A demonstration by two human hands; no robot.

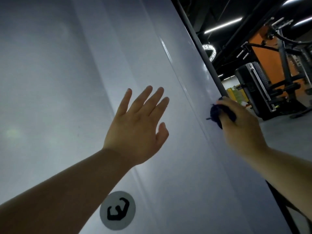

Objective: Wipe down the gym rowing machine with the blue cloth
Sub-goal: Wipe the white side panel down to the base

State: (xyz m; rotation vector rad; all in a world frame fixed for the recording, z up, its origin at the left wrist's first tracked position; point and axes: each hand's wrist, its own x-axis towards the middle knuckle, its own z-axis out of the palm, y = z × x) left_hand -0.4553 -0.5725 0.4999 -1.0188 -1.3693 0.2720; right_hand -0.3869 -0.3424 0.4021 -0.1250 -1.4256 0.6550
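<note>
A large smooth grey panel of the machine (76, 68) fills most of the head view, with a round white logo sticker (117, 210) low on it. My left hand (138, 125) is spread with straight fingers over the panel's middle; whether it touches the surface is unclear. My right hand (236, 125) grips a bunched dark blue cloth (215, 114) and holds it against the panel near its right edge, beside a dark frame bar (209, 65). Most of the cloth is hidden inside the fist.
A raised seam (179, 78) runs diagonally down the panel between my hands. To the right stand other gym machines: a black weight stack (255, 92) and a dark frame before an orange wall (268, 56). Grey floor (283, 132) lies beyond the panel's edge.
</note>
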